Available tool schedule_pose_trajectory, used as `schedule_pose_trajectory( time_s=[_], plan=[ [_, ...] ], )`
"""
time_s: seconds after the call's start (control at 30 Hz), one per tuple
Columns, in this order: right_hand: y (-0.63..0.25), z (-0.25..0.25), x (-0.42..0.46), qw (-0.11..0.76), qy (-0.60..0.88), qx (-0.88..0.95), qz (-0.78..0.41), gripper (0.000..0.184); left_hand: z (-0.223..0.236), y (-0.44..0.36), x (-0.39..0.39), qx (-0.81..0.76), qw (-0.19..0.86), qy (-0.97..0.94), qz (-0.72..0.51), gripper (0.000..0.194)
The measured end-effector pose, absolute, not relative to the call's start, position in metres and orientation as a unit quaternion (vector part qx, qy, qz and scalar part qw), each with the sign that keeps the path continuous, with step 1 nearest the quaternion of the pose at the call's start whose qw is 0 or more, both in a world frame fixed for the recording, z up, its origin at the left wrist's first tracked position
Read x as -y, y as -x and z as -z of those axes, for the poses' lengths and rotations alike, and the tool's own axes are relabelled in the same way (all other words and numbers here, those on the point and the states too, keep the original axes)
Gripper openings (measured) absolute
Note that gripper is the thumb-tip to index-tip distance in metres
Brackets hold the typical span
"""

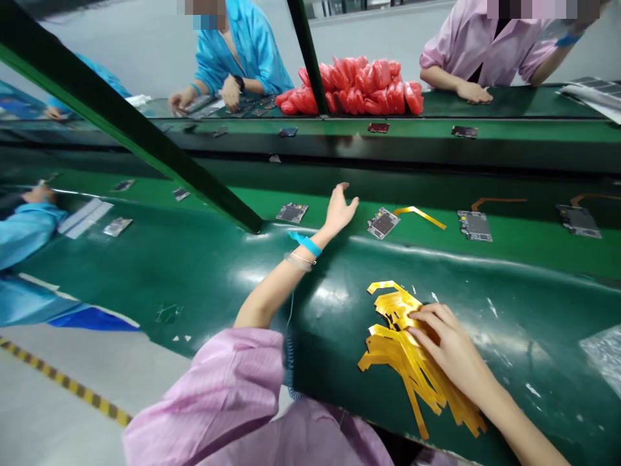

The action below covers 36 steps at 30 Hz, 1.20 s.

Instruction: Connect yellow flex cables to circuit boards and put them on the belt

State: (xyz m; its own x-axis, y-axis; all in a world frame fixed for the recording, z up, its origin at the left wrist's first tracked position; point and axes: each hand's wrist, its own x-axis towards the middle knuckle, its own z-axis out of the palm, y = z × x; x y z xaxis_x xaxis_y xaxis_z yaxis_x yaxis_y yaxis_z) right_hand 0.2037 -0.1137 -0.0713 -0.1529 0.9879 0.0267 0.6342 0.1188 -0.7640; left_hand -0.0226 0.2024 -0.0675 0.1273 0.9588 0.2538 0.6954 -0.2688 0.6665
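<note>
My left hand [341, 210] reaches out over the green belt with its fingers apart and holds nothing. A blue wrist strap [306, 243] is on that arm. To its left lies a circuit board [292, 212]; on its right is another circuit board [383, 222] with a yellow flex cable [421, 215] attached. Closer to me, a pile of yellow flex cables [412, 369] rests on the dark green mat. My right hand [449, 340] is at the pile's upper right side, thumb and fingers pinched on a flex cable there.
More circuit boards with flex cables [475, 225] lie farther right. A green post [145, 136] slants across the left side. Co-workers sit opposite, near a heap of red pouches [359, 87]. Another person's sleeve [29, 230] is at left. Clear plastic [606, 353] lies right.
</note>
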Motion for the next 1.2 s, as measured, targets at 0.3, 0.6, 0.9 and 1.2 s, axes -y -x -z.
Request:
schedule_pose_trajectory(
  time_s=[0.3, 0.6, 0.9, 1.2],
  plan=[
    [-0.217, 0.088, 0.109, 0.295, 0.575, 0.7, -0.302, 0.033, 0.054, 0.161, -0.221, -0.623, 0.151, -0.747, -0.177, 0.048],
    [-0.219, 0.074, 0.113, 0.409, 0.62, 0.614, -0.266, 0.022, 0.022, 0.176, -0.223, -0.577, 0.172, -0.79, -0.116, 0.039],
    [-0.209, 0.056, 0.123, 0.498, 0.654, 0.437, -0.365, 0.028, 0.011, 0.038, -0.084, -0.364, 0.387, -0.812, -0.243, 0.025],
    [-0.208, 0.038, 0.124, 0.474, 0.649, 0.431, -0.411, 0.029, 0.011, -0.009, 0.022, -0.27, 0.545, -0.785, -0.114, 0.012]
  ],
)
